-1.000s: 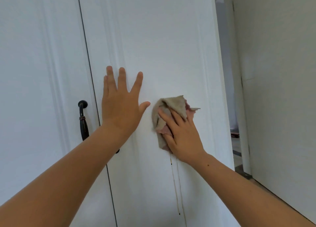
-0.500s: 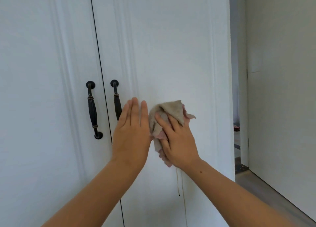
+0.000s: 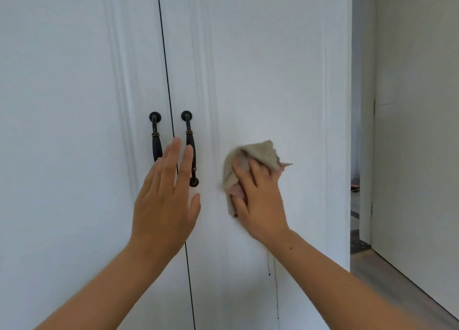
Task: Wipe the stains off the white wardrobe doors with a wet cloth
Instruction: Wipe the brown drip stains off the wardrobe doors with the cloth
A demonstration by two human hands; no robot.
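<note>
Two white wardrobe doors fill the view: the left door (image 3: 74,130) and the right door (image 3: 260,81). My right hand (image 3: 260,200) presses a crumpled beige and pink cloth (image 3: 255,155) flat against the right door panel. My left hand (image 3: 166,200) is held up with straight fingers in front of the seam between the doors, partly covering the black handles; whether it touches the door I cannot tell. Thin brown drip stains (image 3: 269,267) run down the right door below my right wrist.
Two black handles, the left handle (image 3: 156,135) and the right handle (image 3: 190,140), flank the seam. To the right of the wardrobe is a narrow gap with a wooden floor (image 3: 387,280) and a white wall or door (image 3: 417,130).
My left hand has slid left, away from the cloth, and now overlaps the handles. The right hand and cloth stay on the right door. The camera view has shifted, showing more of the left door.
</note>
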